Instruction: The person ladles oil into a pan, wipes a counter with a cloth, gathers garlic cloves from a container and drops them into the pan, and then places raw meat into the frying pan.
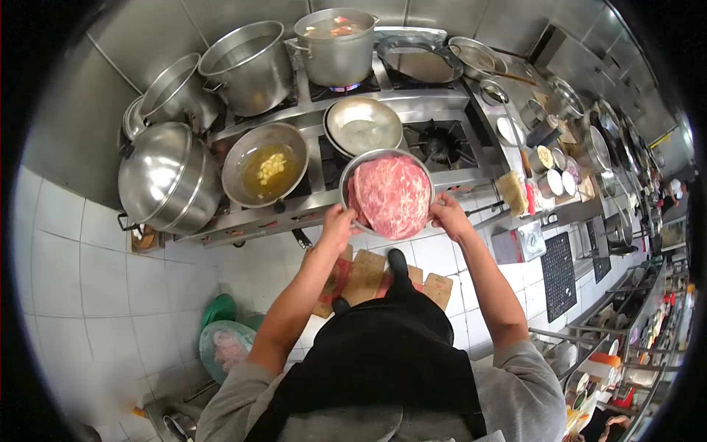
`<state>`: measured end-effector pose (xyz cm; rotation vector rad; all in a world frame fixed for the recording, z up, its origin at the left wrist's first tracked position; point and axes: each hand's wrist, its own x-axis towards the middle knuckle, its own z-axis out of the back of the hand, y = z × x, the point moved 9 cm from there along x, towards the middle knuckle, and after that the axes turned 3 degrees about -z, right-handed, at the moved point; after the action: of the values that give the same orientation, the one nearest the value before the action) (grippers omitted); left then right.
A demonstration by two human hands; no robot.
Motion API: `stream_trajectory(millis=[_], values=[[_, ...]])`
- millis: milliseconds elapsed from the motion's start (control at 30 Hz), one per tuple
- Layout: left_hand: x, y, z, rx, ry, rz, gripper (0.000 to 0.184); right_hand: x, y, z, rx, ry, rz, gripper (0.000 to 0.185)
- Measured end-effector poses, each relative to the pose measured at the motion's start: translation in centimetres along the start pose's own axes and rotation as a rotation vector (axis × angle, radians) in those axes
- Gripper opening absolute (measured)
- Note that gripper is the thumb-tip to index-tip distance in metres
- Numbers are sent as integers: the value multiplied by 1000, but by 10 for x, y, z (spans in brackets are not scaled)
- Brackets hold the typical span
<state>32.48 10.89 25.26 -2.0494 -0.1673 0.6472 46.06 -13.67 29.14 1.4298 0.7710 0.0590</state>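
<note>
Between my two hands is a round metal bowl (344, 186) heaped with raw, marbled red meat (390, 195). My left hand (341, 225) grips its lower left rim and my right hand (448, 216) grips the right rim; both are closed. The bowl is held level in front of the stove's front edge. Just beyond it, shallow metal bowls (364, 124) lie stacked on the stove. To the left, a frying pan (234, 180) holds yellowish oil with pale chopped pieces (271, 168) in it.
Large pots (254, 77) line the back of the stove, one pot (335, 59) over a blue flame. A domed steamer (166, 177) stands at the left. A bare burner (440, 144) is at the right, beside a counter of containers (549, 183). Cardboard (363, 278) lies underfoot.
</note>
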Motion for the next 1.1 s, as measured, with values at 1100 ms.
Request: stream_trajectory(millis=[1100], values=[[224,7,-20,-134,-449,277,30,444,39,-14,-1109,784,463,23]])
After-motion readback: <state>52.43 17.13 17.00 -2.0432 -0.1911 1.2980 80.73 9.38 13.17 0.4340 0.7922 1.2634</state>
